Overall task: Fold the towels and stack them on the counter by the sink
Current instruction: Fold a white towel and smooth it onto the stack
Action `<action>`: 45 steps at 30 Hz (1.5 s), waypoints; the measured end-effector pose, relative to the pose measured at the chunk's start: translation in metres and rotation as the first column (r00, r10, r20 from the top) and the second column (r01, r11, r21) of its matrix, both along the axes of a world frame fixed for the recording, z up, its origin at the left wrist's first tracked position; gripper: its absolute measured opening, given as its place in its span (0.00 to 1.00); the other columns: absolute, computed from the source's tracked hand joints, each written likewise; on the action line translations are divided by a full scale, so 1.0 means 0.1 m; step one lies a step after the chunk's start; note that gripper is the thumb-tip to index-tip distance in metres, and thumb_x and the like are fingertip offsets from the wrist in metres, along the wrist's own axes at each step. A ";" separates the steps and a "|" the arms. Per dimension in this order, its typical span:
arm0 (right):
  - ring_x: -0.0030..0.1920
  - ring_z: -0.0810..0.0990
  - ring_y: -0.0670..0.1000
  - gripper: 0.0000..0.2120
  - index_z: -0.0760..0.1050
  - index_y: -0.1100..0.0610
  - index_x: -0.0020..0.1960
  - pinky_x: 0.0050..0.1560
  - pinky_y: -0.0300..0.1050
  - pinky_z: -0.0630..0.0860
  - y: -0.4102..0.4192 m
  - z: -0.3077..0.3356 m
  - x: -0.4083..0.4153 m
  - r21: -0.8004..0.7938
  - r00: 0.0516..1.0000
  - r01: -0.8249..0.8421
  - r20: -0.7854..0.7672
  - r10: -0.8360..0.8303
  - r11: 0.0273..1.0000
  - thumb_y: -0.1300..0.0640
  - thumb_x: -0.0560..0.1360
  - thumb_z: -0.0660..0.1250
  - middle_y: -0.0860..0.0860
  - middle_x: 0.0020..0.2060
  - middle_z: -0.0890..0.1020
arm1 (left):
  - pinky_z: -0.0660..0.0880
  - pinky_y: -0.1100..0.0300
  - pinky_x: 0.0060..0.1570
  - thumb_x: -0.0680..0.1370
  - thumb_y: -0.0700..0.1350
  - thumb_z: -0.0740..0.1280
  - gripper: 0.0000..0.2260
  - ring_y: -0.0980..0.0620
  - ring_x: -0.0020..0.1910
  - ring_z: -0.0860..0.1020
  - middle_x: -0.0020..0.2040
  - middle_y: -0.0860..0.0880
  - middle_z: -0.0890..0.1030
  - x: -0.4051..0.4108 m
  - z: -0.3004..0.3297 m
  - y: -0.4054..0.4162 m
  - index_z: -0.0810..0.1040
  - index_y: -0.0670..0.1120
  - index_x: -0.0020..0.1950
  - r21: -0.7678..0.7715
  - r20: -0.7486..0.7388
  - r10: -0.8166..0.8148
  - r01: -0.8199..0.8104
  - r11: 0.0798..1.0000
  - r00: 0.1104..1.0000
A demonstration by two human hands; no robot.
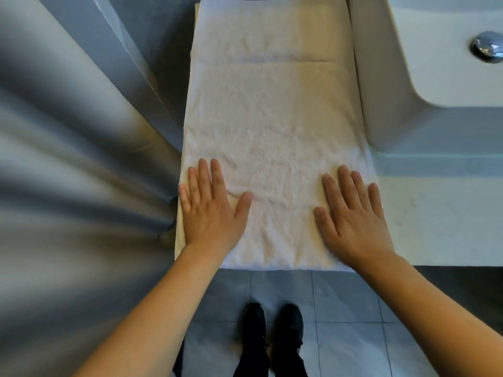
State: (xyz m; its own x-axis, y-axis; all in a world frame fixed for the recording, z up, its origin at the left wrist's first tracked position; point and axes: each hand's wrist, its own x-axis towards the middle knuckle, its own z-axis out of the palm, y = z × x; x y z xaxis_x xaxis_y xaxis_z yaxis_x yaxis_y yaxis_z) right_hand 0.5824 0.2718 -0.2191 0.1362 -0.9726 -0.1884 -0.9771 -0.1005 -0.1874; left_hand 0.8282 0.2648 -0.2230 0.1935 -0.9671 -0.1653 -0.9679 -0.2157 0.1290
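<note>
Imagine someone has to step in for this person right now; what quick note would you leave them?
Left hand: flat, fingers straight, pressing the towel near its front left corner.
Right hand: flat on the front right side, same way.
Towel: white, spread lengthwise on the counter, sink to its right.
Done: towel laid out, apparently being smoothed.
Left: finish folding it; no stack in view yet.

You're standing in a bathroom, pretty clearly. At 2 o'clock there's a white moulded sink [424, 85] with a chrome drain plug [487, 50] set into a pale counter [435, 219], and a grey shower curtain [68, 159] hangs at 9 o'clock. Grey floor tiles [345, 308] run under your feet at 6.
</note>
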 end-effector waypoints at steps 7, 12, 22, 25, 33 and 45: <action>0.78 0.39 0.52 0.32 0.42 0.47 0.80 0.77 0.53 0.38 0.21 -0.04 -0.03 -0.006 0.999 -0.043 -0.025 0.043 0.999 0.36 0.79 0.37 0.49 0.79 0.41 | 0.39 0.43 0.77 0.79 0.64 0.41 0.37 0.45 0.79 0.37 0.81 0.45 0.39 -0.02 -0.01 0.08 0.38 0.42 0.80 0.017 -0.003 0.148 -0.148 0.989 0.989; 0.78 0.38 0.53 0.32 0.42 0.49 0.80 0.76 0.54 0.36 0.22 -0.04 0.02 -0.033 1.000 -0.017 -0.014 0.017 0.999 0.38 0.79 0.38 0.52 0.79 0.42 | 0.30 0.46 0.74 0.77 0.71 0.47 0.44 0.47 0.78 0.33 0.80 0.47 0.35 -0.08 0.08 0.07 0.31 0.45 0.78 -0.006 -0.049 0.127 -0.128 0.992 0.991; 0.78 0.37 0.53 0.33 0.39 0.50 0.80 0.76 0.53 0.35 0.34 -0.07 0.02 -0.002 0.992 0.120 -0.028 -0.120 0.993 0.38 0.79 0.37 0.52 0.79 0.40 | 0.36 0.42 0.76 0.81 0.61 0.39 0.31 0.46 0.78 0.34 0.80 0.50 0.34 -0.34 0.03 0.19 0.33 0.50 0.79 0.030 -0.023 -0.001 0.002 1.000 1.000; 0.78 0.39 0.53 0.34 0.40 0.50 0.80 0.77 0.54 0.37 0.34 -0.10 -0.02 -0.029 0.996 0.080 -0.049 -0.081 0.996 0.36 0.78 0.37 0.52 0.79 0.42 | 0.34 0.41 0.75 0.80 0.63 0.39 0.31 0.47 0.78 0.34 0.80 0.52 0.34 -0.44 -0.01 0.30 0.32 0.53 0.78 0.055 0.006 -0.107 0.107 0.993 0.994; 0.77 0.51 0.57 0.34 0.50 0.56 0.79 0.76 0.59 0.45 0.69 0.05 -0.18 -0.094 0.634 0.763 0.300 -0.713 0.639 0.43 0.78 0.53 0.58 0.78 0.51 | 0.41 0.44 0.77 0.82 0.59 0.52 0.34 0.45 0.80 0.43 0.81 0.47 0.43 -0.15 0.12 0.47 0.44 0.45 0.81 -0.087 -0.231 0.264 -0.290 0.953 0.936; 0.50 0.75 0.58 0.43 0.65 0.47 0.67 0.53 0.59 0.77 0.22 0.40 0.58 0.934 -0.837 0.311 0.181 -0.516 -0.178 0.25 0.60 0.69 0.48 0.56 0.73 | 0.73 0.52 0.38 0.71 0.68 0.70 0.35 0.46 0.49 0.77 0.64 0.51 0.75 -0.71 0.53 0.40 0.64 0.56 0.72 0.788 -0.580 0.420 -0.611 0.075 -0.698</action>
State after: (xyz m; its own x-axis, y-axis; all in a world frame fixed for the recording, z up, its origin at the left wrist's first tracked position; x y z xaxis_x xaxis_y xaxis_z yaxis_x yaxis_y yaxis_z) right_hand 0.6400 0.2939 -0.1787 -0.3320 -0.0553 -0.9417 0.8712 0.3648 -0.3286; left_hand 0.7576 0.3048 -0.1703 0.3935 -0.1406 -0.9085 0.8555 -0.3059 0.4179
